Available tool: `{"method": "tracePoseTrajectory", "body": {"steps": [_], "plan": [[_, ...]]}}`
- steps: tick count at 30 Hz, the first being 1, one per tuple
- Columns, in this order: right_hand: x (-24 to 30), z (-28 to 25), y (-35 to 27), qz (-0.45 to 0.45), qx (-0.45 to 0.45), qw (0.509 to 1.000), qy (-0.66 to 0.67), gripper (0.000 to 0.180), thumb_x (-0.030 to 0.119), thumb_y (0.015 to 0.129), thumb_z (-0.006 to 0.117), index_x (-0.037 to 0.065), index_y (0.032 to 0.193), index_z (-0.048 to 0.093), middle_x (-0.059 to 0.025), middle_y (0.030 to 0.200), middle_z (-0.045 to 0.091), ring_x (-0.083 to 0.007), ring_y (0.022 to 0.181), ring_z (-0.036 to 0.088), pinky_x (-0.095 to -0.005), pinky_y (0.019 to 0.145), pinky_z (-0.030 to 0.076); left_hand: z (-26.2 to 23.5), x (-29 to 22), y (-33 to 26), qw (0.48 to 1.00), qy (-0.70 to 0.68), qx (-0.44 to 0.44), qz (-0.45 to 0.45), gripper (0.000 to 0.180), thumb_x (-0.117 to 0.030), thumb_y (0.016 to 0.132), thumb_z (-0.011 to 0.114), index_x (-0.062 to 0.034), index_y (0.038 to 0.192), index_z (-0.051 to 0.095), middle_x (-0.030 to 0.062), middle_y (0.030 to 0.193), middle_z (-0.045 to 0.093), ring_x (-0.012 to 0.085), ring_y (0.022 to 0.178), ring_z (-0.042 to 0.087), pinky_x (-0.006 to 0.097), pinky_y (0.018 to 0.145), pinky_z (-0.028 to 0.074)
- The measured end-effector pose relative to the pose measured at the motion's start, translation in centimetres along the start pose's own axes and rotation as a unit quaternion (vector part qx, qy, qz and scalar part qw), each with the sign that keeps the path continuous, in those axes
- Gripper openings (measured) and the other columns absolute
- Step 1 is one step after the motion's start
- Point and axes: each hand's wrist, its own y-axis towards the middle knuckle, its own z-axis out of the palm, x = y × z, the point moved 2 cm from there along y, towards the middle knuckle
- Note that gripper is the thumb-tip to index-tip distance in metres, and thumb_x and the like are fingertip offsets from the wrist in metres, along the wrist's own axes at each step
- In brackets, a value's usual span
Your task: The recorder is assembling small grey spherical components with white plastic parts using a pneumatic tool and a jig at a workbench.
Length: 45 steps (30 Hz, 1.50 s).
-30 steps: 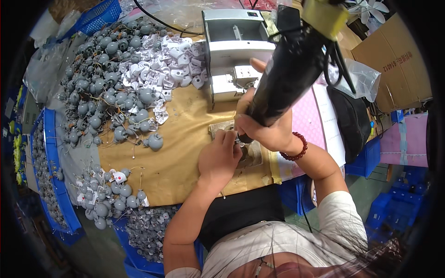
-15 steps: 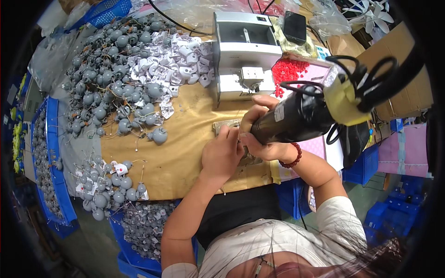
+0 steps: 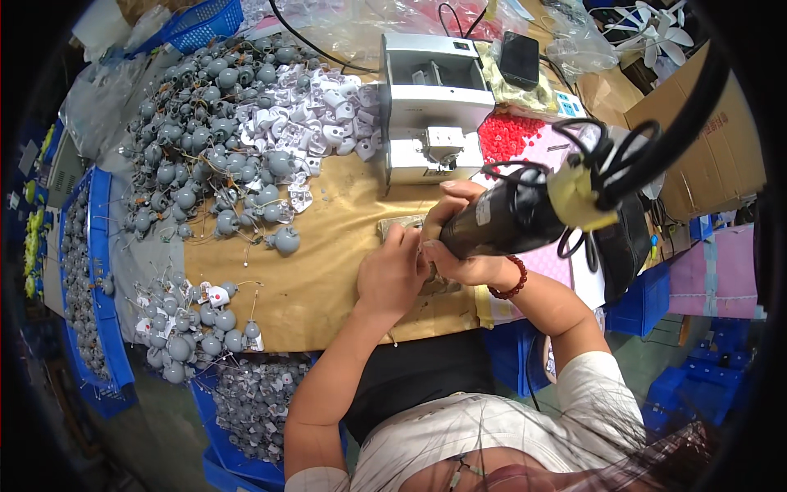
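Note:
My right hand [image 3: 469,267] is wrapped round a black electric screwdriver [image 3: 504,221], which is tilted and has a coiled cable tied on with yellow tape. Close against its lower end, my left hand [image 3: 388,275] has its fingers pinched together. What those fingers hold is hidden. Beneath both hands lies a small block-like fixture [image 3: 397,224], mostly covered by them. Just beyond stands a white and grey screw feeder [image 3: 438,111]. To the left is a grey round-bodied motor [image 3: 284,240] with thin wires, lying by itself on the brown table cover.
A large heap of grey motors [image 3: 188,135] and white plastic housings [image 3: 328,115] fills the far left. Fitted pieces [image 3: 215,320] lie at the near left edge. Small red parts [image 3: 507,135] and a phone [image 3: 519,60] are at right. Blue bins [image 3: 102,271] flank the table.
The upper end of the screwdriver and its cable have swung slightly left. My hands stay together over the fixture, and the whole view has shifted a little.

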Motion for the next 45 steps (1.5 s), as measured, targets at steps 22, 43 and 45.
{"method": "tracePoseTrajectory", "body": {"steps": [22, 43, 45], "plan": [[-5.0, 0.6, -4.4, 0.236, -0.017, 0.971, -0.023, 0.015, 0.005, 0.094, 0.065, -0.002, 0.108, 0.067, -0.0099, 0.099, 0.072, -0.0162, 0.089, 0.067, -0.0288, 0.077, 0.053, -0.5, -0.3, -0.9, 1.0, -0.011, 0.001, -0.005, 0.032, -0.011, 0.08, 0.076, -0.0072, 0.11, 0.065, 0.0085, 0.101, 0.067, 0.0317, 0.083, 0.067, 0.04, 0.069, 0.054], [-7.9, -0.5, -4.4, 0.291, -0.055, 0.934, 0.198, 0.026, 0.012, 0.105, 0.049, -0.001, 0.127, 0.054, -0.0106, 0.105, 0.067, -0.0158, 0.087, 0.068, -0.0297, 0.083, 0.056, -4.5, 1.5, -3.0, 0.99, -0.109, -0.042, -0.083, 0.038, -0.013, 0.084, 0.075, -0.0078, 0.12, 0.064, 0.0082, 0.105, 0.065, 0.0181, 0.065, 0.061, 0.033, 0.06, 0.052], [-8.5, -4.1, -5.7, 0.28, -0.063, 0.945, 0.159, 0.025, 0.013, 0.106, 0.048, -0.001, 0.125, 0.057, -0.0104, 0.105, 0.068, -0.0152, 0.087, 0.067, -0.0302, 0.085, 0.056, -9.9, 2.8, -4.7, 0.988, -0.06, -0.089, -0.109, 0.038, -0.009, 0.084, 0.075, -0.0072, 0.12, 0.065, 0.0071, 0.103, 0.065, 0.0134, 0.062, 0.056, 0.029, 0.057, 0.048]]}}
